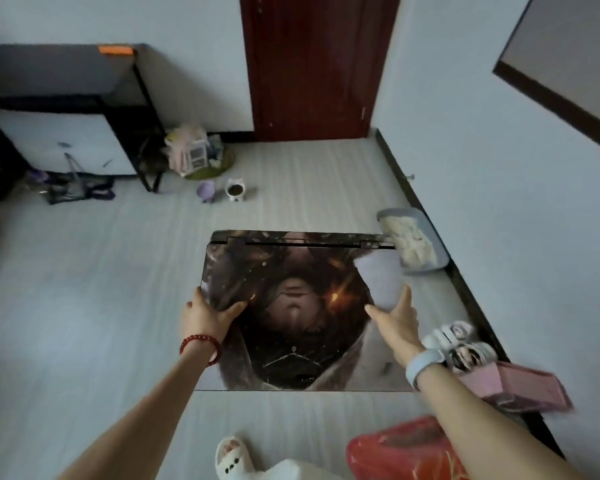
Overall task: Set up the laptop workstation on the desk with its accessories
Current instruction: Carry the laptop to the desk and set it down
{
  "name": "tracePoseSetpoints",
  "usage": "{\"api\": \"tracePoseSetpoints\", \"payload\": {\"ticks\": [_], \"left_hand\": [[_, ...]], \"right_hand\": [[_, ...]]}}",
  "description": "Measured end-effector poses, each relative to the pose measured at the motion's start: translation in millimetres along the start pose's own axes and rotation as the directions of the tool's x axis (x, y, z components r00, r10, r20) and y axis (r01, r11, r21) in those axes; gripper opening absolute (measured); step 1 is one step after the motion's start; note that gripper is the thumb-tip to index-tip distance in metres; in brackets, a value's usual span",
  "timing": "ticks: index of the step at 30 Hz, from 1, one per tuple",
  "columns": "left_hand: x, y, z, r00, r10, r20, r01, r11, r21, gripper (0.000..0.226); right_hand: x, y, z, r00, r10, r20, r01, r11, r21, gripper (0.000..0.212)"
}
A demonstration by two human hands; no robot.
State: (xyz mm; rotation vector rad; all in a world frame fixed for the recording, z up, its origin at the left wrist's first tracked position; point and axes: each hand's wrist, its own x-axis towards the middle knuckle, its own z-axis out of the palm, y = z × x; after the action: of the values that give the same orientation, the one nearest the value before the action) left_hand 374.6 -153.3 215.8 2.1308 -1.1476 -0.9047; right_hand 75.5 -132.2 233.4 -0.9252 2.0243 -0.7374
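Carrying the closed laptop toward the tabletop

The closed laptop with dark printed portrait skin [291, 306] is being held above the floor; the left hand [205, 315] and right hand [395, 315] are gripping opposite side edges, thumbs on top, probably to keep it level. The dark tabletop [49, 71] is well apart.

Counted on the pale floor

One closed picture-skinned laptop [288, 306], two small pet bowls [207, 191], one grey litter tray [430, 233], one dark desk [59, 71].

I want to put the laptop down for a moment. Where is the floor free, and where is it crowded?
Free: the wide floor left of the laptop, between it and the desk. Crowded: the right wall side, with the grey tray, pink box and red bag.
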Motion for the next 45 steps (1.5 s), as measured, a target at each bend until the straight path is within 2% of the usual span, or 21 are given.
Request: {"api": "tracePoseSetpoints", "payload": {"ticks": [4, 8, 17, 22, 30, 34, 40, 45], "left_hand": [[57.9, -35.1, -97.8, 0.982, -0.088, -0.165, 0.076, 0.994, -0.079, 0.076], [104.1, -74.5, -191.3, 0.932, -0.182, -0.314, 0.159, 0.982, -0.098, 0.078], [198.0, -138.3, -326.2, 0.803, -0.384, -0.455, 0.327, 0.923, -0.203, 0.084], [277.7, -150.8, -381.2, 0.749, -0.441, -0.494, 0.377, 0.898, -0.229, 0.087], [453.7, -154.7, -479.3, 0.696, -0.495, -0.520, 0.430, 0.867, -0.251, 0.086], [523.7, -158.3, -528.6, 0.693, -0.523, -0.496, 0.428, 0.853, -0.300, 0.087], [639.5, -179.4, -605.1, 0.684, -0.540, -0.490, 0.418, 0.841, -0.344, 0.100], [765.2, -204.5, -688.5, 0.719, -0.493, -0.490, 0.375, 0.869, -0.323, 0.105]], "right_hand": [[-8.8, -95.3, 101.1, 0.991, -0.102, 0.089, 0.110, 0.990, -0.088, 0.086], [-25.4, -175.7, 200.7, 0.962, -0.182, 0.205, 0.212, 0.967, -0.139, 0.085], [-37.1, -315.8, 378.4, 0.868, -0.302, 0.394, 0.400, 0.895, -0.196, 0.081], [-14.2, -389.0, 476.5, 0.815, -0.329, 0.477, 0.448, 0.880, -0.158, 0.088], [45.2, -542.4, 652.4, 0.757, -0.360, 0.546, 0.495, 0.861, -0.118, 0.084], [56.7, -612.2, 723.4, 0.721, -0.385, 0.576, 0.544, 0.829, -0.127, 0.084], [74.0, -698.9, 841.9, 0.711, -0.398, 0.579, 0.568, 0.812, -0.139, 0.089], [88.7, -778.6, 956.0, 0.706, -0.410, 0.578, 0.558, 0.824, -0.098, 0.091]]}}
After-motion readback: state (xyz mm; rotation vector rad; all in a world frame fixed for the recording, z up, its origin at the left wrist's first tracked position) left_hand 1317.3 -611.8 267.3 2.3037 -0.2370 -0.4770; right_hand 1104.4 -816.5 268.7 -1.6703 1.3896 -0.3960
